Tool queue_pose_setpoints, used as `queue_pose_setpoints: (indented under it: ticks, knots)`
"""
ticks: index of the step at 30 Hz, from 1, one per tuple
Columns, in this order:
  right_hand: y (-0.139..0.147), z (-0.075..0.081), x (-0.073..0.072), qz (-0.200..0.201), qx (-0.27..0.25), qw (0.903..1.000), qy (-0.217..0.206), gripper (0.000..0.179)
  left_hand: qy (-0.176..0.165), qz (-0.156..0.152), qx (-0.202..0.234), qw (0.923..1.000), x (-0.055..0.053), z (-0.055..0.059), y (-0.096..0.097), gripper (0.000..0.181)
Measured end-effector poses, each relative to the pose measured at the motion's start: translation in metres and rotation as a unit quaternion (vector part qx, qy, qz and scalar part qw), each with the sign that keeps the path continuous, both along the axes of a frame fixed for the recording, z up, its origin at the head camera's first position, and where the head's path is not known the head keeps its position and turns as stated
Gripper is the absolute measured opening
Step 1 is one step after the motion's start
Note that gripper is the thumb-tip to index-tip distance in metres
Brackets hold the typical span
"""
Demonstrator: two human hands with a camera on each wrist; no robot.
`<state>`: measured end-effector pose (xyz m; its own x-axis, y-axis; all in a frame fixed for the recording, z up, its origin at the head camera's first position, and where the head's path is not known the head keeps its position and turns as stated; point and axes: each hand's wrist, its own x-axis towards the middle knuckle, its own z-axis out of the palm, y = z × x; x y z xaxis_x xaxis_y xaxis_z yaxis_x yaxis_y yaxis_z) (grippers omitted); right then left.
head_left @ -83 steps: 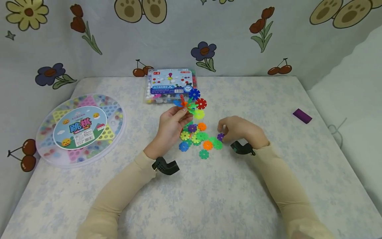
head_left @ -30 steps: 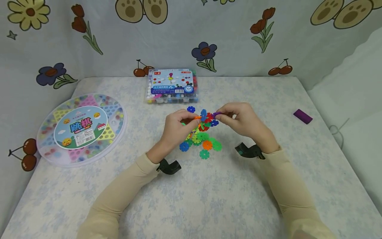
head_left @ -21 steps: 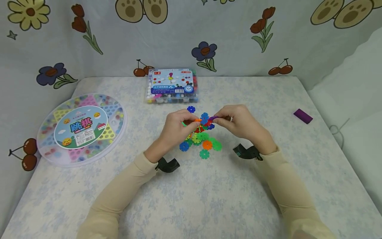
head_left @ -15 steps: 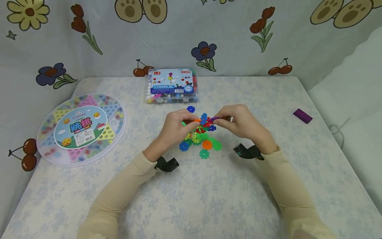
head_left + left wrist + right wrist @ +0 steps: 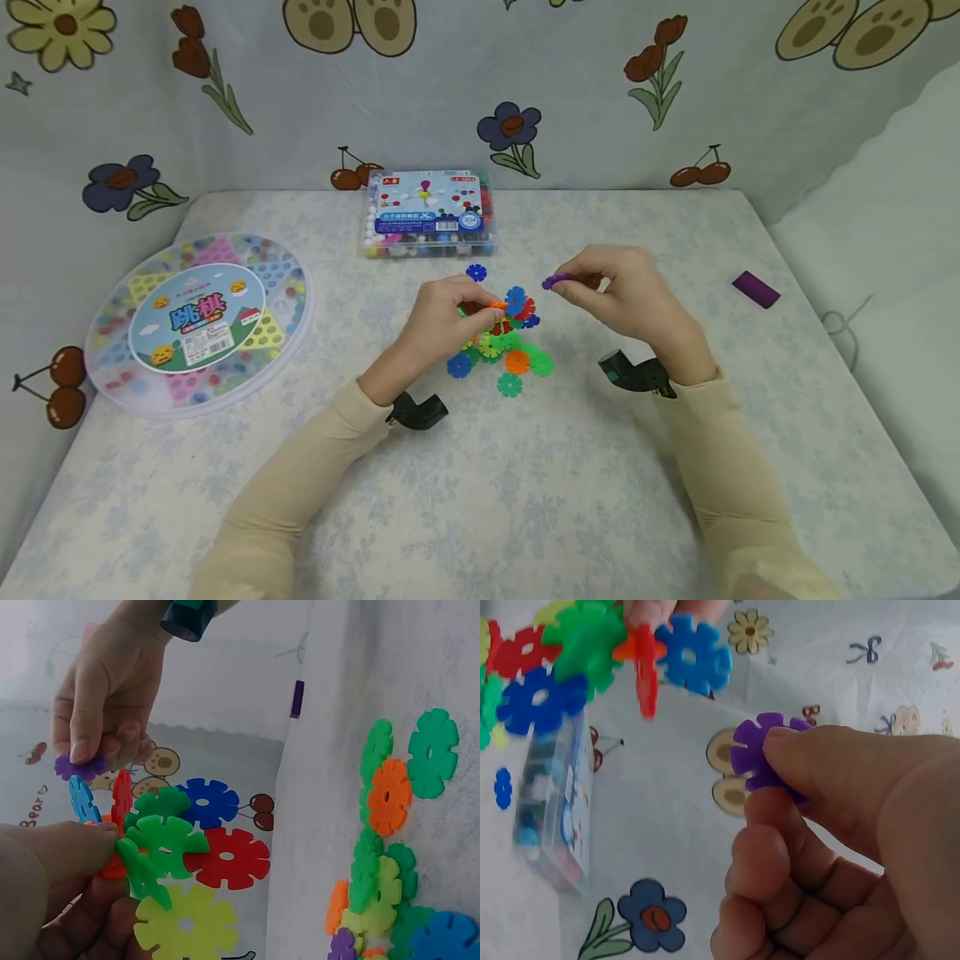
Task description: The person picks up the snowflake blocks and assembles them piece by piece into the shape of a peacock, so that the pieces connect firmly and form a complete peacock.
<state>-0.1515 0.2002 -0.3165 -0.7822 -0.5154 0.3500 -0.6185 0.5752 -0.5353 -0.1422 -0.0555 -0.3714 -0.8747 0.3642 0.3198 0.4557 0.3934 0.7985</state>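
My left hand (image 5: 446,321) pinches an orange snowflake disc (image 5: 114,868) that is part of a joined cluster. Red, green, yellow and blue discs (image 5: 208,802) fan out from it, above the table. To the right, my right hand (image 5: 630,287) holds a purple snowflake disc (image 5: 751,759) between thumb and index finger. In the right wrist view that disc is apart from the cluster's light blue disc (image 5: 692,655). Beneath the left hand lies a loose pile with green (image 5: 510,385), orange (image 5: 517,362) and blue discs (image 5: 459,366); the hand and cluster hide some of it.
A dark blue disc (image 5: 476,272) lies alone behind the pile. Further back stands a clear plastic box (image 5: 429,212) of small coloured parts. A round Chinese checkers set (image 5: 198,321) is at left. On the right are a purple block (image 5: 756,289) and a pale cable (image 5: 851,337).
My right hand took the purple disc from the table and brought it against the cluster, then drew back up and right still holding it. The left hand lowered the cluster, then stayed nearly still.
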Motion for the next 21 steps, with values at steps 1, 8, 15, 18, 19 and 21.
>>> queue_pose_setpoints:
  ticks: [1, 8, 15, 18, 19, 21]
  knots:
    - [-0.002, -0.001, 0.001, 0.008, -0.004, 0.9999, 0.006, 0.008, 0.003, -0.003, -0.003, 1.0000, 0.000, 0.001, 0.000, 0.008]
    - [-0.013, -0.004, 0.006, 0.033, 0.017, 0.9992, 0.014, 0.007, 0.036, -0.015, -0.020, 0.9990, 0.003, 0.002, 0.001, 0.007]
    - [-0.014, -0.005, 0.005, 0.041, 0.015, 0.9990, 0.011, 0.006, 0.050, -0.023, -0.043, 0.9975, 0.004, 0.004, 0.000, 0.007]
    - [-0.013, -0.006, 0.005, 0.037, 0.013, 0.9991, 0.013, 0.007, 0.048, -0.023, -0.044, 0.9976, 0.004, 0.005, 0.000, 0.007]
    - [-0.013, -0.006, 0.005, 0.037, 0.014, 0.9991, 0.012, 0.007, 0.048, -0.024, -0.046, 0.9975, 0.004, 0.005, 0.000, 0.007]
    - [-0.013, -0.006, 0.006, 0.039, 0.019, 0.9990, 0.008, 0.007, 0.050, -0.029, -0.051, 0.9970, 0.005, 0.006, -0.001, 0.007]
